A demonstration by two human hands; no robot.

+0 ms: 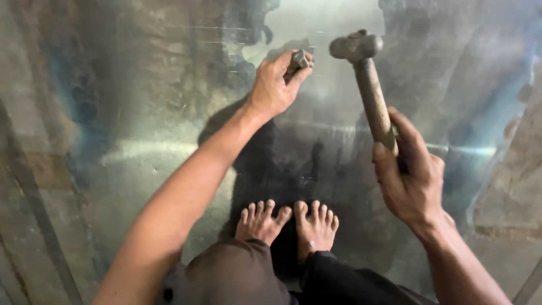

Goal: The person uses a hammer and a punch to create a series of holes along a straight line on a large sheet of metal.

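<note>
My left hand (274, 85) is closed around a short dark metal punch or chisel (298, 60), whose tip rests on a large shiny metal sheet (141, 113). My right hand (409, 175) grips the wooden handle of a ball-peen hammer (370, 85). The hammer's grey steel head (355, 46) is raised just right of the punch, a little apart from it. I squat on the sheet with both bare feet (288, 223) flat on it, between my two arms.
The metal sheet fills most of the view and reflects light and my shadow. Faint scratch lines run across it near the punch. A concrete floor (502, 209) shows at the right, and a dull strip of ground (28, 197) along the left edge.
</note>
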